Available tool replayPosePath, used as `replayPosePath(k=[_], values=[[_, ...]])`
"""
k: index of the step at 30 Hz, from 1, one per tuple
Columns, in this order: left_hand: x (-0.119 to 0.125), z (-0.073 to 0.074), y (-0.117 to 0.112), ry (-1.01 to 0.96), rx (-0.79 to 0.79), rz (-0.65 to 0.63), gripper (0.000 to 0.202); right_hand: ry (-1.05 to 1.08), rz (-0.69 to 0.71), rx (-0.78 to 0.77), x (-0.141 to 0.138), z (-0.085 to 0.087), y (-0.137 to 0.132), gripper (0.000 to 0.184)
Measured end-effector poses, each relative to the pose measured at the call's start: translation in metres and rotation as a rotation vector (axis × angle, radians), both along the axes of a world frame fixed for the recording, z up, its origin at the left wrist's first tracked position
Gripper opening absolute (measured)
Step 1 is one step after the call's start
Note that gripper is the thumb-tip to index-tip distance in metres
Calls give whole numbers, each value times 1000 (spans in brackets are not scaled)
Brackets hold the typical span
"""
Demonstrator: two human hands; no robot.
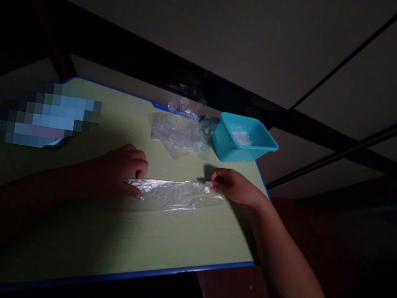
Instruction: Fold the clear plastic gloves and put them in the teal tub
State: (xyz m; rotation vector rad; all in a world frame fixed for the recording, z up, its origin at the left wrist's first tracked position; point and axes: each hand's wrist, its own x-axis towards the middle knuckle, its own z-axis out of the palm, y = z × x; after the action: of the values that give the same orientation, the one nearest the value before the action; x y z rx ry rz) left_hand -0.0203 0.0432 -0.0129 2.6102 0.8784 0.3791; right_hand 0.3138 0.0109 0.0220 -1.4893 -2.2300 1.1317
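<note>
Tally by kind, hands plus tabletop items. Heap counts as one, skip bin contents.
Hands: 2
Flat clear plastic piece: 1
Clear plastic heap (pieces uncountable): 1
Turquoise bin: 1
Pixelated blue object: 1
Total: 6

Seemingly a home: blue-edged table [170, 239]

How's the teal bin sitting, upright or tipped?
Upright: the bin has its base down and its open rim facing up, with a white piece inside.

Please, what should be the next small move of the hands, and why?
Perhaps the left hand should gently smooth the clear plastic flat: it looks wrinkled on the table, and the right hand, near its right end, could steady it.
</note>
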Motion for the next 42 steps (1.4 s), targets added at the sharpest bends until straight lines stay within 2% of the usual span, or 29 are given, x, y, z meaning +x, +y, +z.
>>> replayPosePath(k=[5, 8, 11, 14, 18, 21, 28, 33, 36, 38, 42], values=[[-1, 0, -1, -10, -8, 4, 44, 11, -23, -4, -1, 2, -1, 17], [-1, 1, -1, -4, -13, 6, 43, 127, -55, -20, -1, 2, -1, 18], [-1, 2, -1, 7, -29, -1, 42, 278, -61, -94, -2, 3, -3, 18], [-1, 1, -1, 5, -38, -12, 43, 342, -59, -159, -4, 3, -3, 19], [-2, 0, -1, -12, -34, -9, 42, 332, -86, -189, -5, -3, 0, 27], [-2, 0, -1, -19, -33, -11, 43, 277, -84, -180, -5, -6, 0, 26], [-1, -1, -1, -18, -19, -13, 43, 243, -74, -126, -7, 1, -3, 25], [-1, 8, -2, -21, -22, -3, 39, 256, -68, -144, -9, 3, -4, 32], [5, 18, -11, -90, 34, 32, 35, 222, -66, -149, -9, 2, -6, 28], [11, 20, -20, -167, 77, 10, 35, 208, -48, -157, -9, 3, -8, 25], [26, 12, -37, -233, 70, -104, 33, 246, 74, -93, -12, 7, -13, 19]])
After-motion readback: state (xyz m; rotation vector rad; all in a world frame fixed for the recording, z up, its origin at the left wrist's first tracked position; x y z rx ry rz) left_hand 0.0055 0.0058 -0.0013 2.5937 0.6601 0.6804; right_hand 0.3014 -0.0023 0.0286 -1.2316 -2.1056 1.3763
